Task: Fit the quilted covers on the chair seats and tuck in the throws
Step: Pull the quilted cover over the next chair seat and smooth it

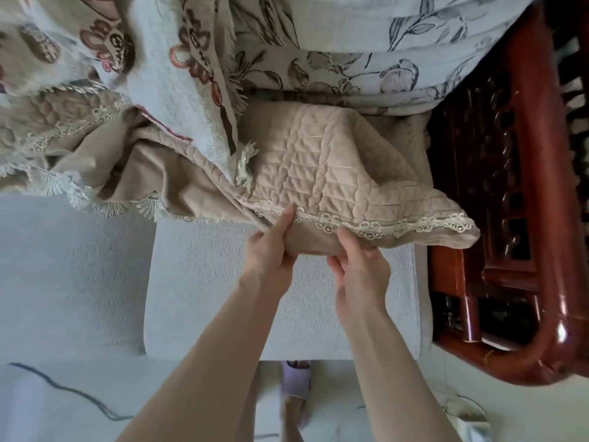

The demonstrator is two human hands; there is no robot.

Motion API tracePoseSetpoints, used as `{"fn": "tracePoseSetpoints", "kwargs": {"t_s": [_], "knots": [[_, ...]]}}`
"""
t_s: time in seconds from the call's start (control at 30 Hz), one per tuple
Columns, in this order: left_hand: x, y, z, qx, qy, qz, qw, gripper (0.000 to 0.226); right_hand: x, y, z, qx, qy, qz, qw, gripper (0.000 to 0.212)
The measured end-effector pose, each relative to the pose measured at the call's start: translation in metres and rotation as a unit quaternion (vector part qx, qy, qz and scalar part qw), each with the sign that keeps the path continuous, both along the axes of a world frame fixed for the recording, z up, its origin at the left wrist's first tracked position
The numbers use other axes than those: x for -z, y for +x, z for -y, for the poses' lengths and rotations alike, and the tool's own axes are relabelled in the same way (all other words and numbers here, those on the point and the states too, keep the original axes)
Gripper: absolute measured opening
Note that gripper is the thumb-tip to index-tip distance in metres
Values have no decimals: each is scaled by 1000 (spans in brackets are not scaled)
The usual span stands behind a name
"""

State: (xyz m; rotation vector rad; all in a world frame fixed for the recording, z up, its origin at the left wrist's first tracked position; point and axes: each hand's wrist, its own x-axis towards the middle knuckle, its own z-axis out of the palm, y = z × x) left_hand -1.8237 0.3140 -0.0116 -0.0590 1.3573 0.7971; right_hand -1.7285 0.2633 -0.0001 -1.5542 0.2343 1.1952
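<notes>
A beige quilted cover [331, 161] with a white lace trim lies bunched over the back half of a pale seat cushion [287, 314]. My left hand [274, 250] pinches the cover's front edge, thumb on top by the lace. Just to its right, my right hand [360, 266] grips the same folded edge from below. A floral throw [178, 68] with a tasselled corner drapes over the cover's left side. Another throw with grey leaf print [382, 46] hangs on the backrest behind.
A carved dark red wooden armrest [510, 193] bounds the seat on the right. A second pale cushion [70, 275] sits to the left under more beige lace-edged fabric [95, 145]. A slippered foot [294, 387] stands on the pale floor below.
</notes>
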Motion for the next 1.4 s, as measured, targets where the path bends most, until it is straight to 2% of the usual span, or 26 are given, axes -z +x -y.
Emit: {"fn": "tracePoseSetpoints", "kwargs": {"t_s": [0.07,0.17,0.23,0.33,0.43,0.5,0.6,0.7,0.8,0.87,0.93,0.97,1.07,1.17,1.23,1.4], "knots": [[-1,-4,14,0,-6,0,1000,41,4,-6,10,-7,4,-85,996,34],[-3,-9,32,-7,-11,-27,1000,51,11,-14,27,0,51,-234,971,56],[-3,-13,45,-22,-3,-37,999,54,15,-15,36,18,99,-270,958,57],[-4,-17,58,-25,18,-46,998,50,10,-13,42,27,117,-254,960,46],[-2,-16,64,-50,25,-49,997,42,8,-11,49,20,85,-218,972,28],[0,-20,65,-59,23,-33,997,36,8,-9,54,5,54,-175,983,26],[0,-31,72,-27,15,-33,999,16,12,-7,59,-12,4,-87,996,21],[1,-37,84,35,16,-58,998,18,18,-8,64,-12,-25,-43,999,20],[3,-37,99,50,16,-32,998,17,27,-14,78,-15,-11,-95,995,28],[9,-36,114,48,11,-19,999,31,35,-19,90,0,16,-147,989,40],[15,-36,127,36,7,-1,999,38,39,-25,100,26,27,-159,987,49],[19,-37,132,32,8,6,999,39,40,-27,105,30,20,-149,988,46],[24,-44,132,45,20,11,999,44,38,-28,118,31,-35,-94,994,16],[26,-54,119,55,25,15,998,60,40,-27,123,10,-69,-34,997,18],[25,-55,111,68,8,18,998,68,40,-26,123,9,-76,-29,997,25],[25,-48,124,81,-21,-61,995,39,35,-22,133,-22,-105,-71,992,18]]}}
